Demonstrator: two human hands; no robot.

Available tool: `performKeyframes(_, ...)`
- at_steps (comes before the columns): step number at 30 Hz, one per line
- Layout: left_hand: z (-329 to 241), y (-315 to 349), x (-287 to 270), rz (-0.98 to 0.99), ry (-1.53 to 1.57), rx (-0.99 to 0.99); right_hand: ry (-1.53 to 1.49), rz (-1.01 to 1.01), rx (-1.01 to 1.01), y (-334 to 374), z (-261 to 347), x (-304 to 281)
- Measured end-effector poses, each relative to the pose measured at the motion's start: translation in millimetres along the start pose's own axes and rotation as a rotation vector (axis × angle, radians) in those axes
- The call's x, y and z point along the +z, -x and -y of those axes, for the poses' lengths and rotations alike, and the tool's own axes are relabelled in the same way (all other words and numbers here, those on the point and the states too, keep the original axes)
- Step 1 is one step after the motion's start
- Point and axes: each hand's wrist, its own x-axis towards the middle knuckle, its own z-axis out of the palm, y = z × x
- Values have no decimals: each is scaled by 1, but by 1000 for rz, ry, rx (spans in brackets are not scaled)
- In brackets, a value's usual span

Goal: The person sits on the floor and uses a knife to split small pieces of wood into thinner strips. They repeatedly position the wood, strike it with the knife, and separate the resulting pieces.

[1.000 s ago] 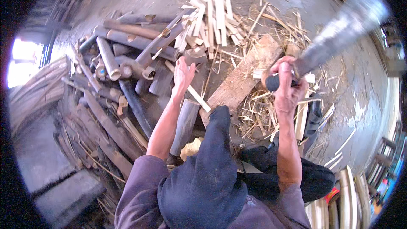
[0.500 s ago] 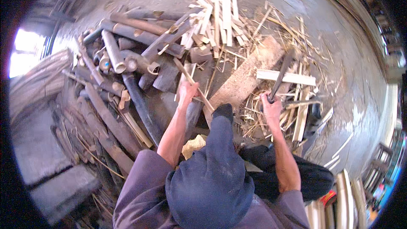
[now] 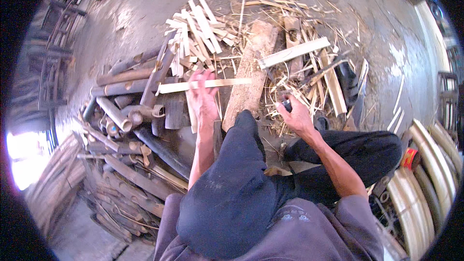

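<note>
My left hand point(image 3: 206, 101) is raised left of the wooden plank, its fingers blurred and spread. A pale split bamboo strip point(image 3: 229, 82) lies across those fingers, its right end over the plank point(image 3: 249, 55); no firm grip on it shows. My right hand point(image 3: 297, 118) is closed round the dark handle of a knife point(image 3: 287, 106), low over the shavings on the plank's right side. Its blade cannot be made out now. Beyond my right hand, a wider pale bamboo piece point(image 3: 295, 52) rests slantwise across the plank's right edge and the scraps.
Cut pale strips point(image 3: 200, 24) are heaped at the far left. Dark bamboo poles point(image 3: 128, 87) are stacked on the left. Shavings and offcuts point(image 3: 333, 84) litter the right. Long split bamboo lengths point(image 3: 411, 203) lie at the near right. My bent knee point(image 3: 232, 164) is between my arms.
My left hand has gone from gripping the bamboo strip to spread fingers, and the strip now lies level, pale face showing. The knife has turned so its blade no longer shows. The view has shifted.
</note>
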Motion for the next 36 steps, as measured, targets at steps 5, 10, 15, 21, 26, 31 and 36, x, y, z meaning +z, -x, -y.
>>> performKeyframes(5,-43,10,-9,-146,-367,258,-53,270,34,10,18,20)
performKeyframes(10,-64,37,16,-184,-1259,297,-297,418,-149,14,71,51)
performKeyframes(15,-61,51,29,-236,-1175,284,-356,452,-187,10,65,75)
performKeyframes(21,-48,38,29,-118,-1103,295,-117,332,194,-12,-47,77)
performKeyframes(26,-25,18,27,-105,-631,323,-259,202,273,1,-68,100)
performKeyframes(31,88,-28,-8,137,-616,311,-102,220,155,-11,-54,74)
performKeyframes(36,8,-26,17,181,-46,-224,103,71,2,-40,-28,22)
